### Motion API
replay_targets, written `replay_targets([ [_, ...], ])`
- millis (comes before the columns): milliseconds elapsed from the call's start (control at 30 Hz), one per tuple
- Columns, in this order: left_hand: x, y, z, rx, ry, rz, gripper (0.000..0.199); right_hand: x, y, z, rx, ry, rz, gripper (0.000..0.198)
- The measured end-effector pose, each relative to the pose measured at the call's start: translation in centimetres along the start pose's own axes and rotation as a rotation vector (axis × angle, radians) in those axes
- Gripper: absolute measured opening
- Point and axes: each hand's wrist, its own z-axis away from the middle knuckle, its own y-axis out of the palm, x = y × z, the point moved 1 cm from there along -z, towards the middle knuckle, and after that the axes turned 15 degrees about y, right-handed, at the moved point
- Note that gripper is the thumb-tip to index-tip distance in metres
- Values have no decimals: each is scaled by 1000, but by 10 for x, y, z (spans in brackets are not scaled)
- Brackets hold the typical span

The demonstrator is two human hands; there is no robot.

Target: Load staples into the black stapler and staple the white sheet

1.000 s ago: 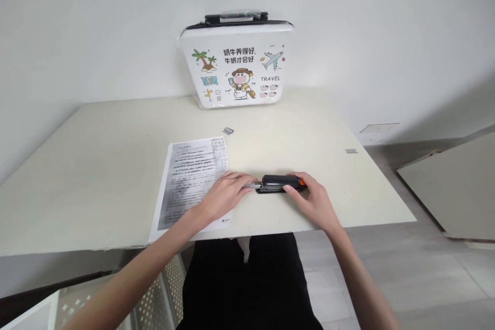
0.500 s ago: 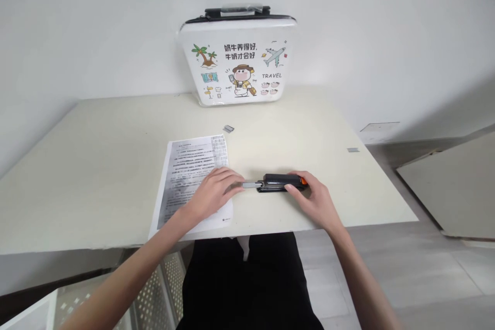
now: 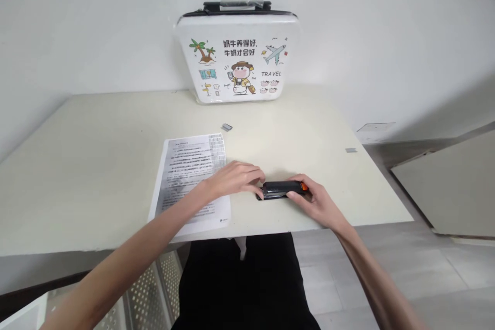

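A black stapler [image 3: 279, 188] with an orange part at its right end lies on the table near the front edge. My right hand [image 3: 317, 201] wraps its right end, with the thumb along the near side and the fingers over the back. At the opposite end, the thumb and fingers of my left hand [image 3: 240, 179] close on the stapler's tip, partly hiding it. No metal rail sticks out there. Printed sheets of paper [image 3: 189, 185] lie flat to the left, partly beneath my left wrist and forearm.
A white case [image 3: 240, 56] with cartoon prints stands against the wall at the back of the table [image 3: 96, 165]. One small grey staple strip [image 3: 227, 127] lies behind the paper, another staple strip [image 3: 351, 150] near the right edge. Below left is a perforated basket [image 3: 149, 289].
My left hand has moved right, and the metal rail that stuck out of the stapler has gone into it. My right hand keeps its hold on the stapler.
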Motion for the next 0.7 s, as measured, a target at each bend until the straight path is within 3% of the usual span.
replay_targets([
  [200, 5, 6, -5, 32, -11, -13, 48, -3, 2, -2, -3, -38, 27, 37],
  [367, -12, -2, 4, 28, -152, -23, 40, -2, 3, -1, -34, -17, -22, 36],
  [500, -41, -16, 43, -58, -293, -79, 33, -2, 4, 0, -39, -2, -57, 34],
  [567, -58, -22, 73, -80, -364, -146, 41, -2, 4, 1, -42, 9, -54, 34],
  [700, -95, -21, 129, 45, -420, -240, 64, -1, 4, 2, -49, 27, -32, 34],
])
